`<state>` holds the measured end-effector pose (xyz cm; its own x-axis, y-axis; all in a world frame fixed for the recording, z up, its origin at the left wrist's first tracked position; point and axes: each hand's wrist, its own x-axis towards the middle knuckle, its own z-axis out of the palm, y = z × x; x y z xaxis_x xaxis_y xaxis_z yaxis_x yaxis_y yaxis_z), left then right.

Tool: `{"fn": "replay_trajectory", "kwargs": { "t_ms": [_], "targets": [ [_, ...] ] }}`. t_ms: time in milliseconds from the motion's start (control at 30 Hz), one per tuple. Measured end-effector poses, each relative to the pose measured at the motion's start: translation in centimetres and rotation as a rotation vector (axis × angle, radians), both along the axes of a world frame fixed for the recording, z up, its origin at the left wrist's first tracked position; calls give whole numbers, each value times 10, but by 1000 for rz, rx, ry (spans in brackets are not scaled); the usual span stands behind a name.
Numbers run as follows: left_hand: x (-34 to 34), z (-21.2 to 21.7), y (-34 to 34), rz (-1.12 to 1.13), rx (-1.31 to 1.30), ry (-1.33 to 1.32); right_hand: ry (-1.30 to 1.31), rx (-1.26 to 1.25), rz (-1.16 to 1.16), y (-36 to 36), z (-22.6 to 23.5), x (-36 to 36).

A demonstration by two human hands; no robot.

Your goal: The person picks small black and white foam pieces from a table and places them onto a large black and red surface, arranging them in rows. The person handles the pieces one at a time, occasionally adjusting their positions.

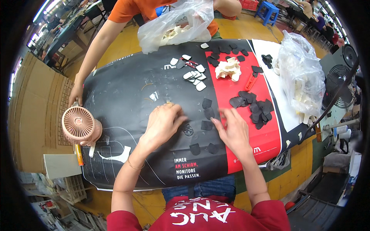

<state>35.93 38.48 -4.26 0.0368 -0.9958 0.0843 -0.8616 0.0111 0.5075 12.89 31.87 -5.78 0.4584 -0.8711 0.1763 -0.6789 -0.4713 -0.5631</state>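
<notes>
Both sides at once: flanking black pieces (207, 103) on the counter (115, 84), spacing most of them flat and apart, likely for picking up singly. Having a black heap (263, 109) lying just beyond the right hand (236, 130), probably for easy reach. Holding the left hand (163, 121) loosely curled, thumb near fingertips, not showing clearly whether pinching anything. Holding the right hand half open, thumb just beside the pieces, not gripping anything visible; not revealing any contact for certain.
</notes>
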Motion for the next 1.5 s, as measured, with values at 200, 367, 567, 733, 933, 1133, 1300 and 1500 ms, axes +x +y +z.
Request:
{"fn": "replay_trajectory", "kwargs": {
  "t_ms": [200,367,567,733,933,1133,1300,1500],
  "targets": [
    [-24,-21,-50,-132,-252,73,84,65,13,-14,-19,18],
    [-24,-35,-64,-250,-77,-47,-280,343,-85,-1,-16,1],
    [-27,-22,-53,-336,20,429,-496,554,-121,4,-17,-16],
    [-33,-12,-60,-236,198,620,-601,503,-36,0,-11,-19],
    [-26,-24,-74,-170,-51,353,-212,-235,8,20,2,-42],
    [-32,-30,-67,-191,-232,-21,-76,-227,119,45,-10,-53],
    [-57,-27,-73,-248,-326,71,-131,-166,-63,17,-7,-69],
    [-114,-49,-113,-286,-373,-88,-40,-226,-137,-23,-6,-72]
  ]
}}
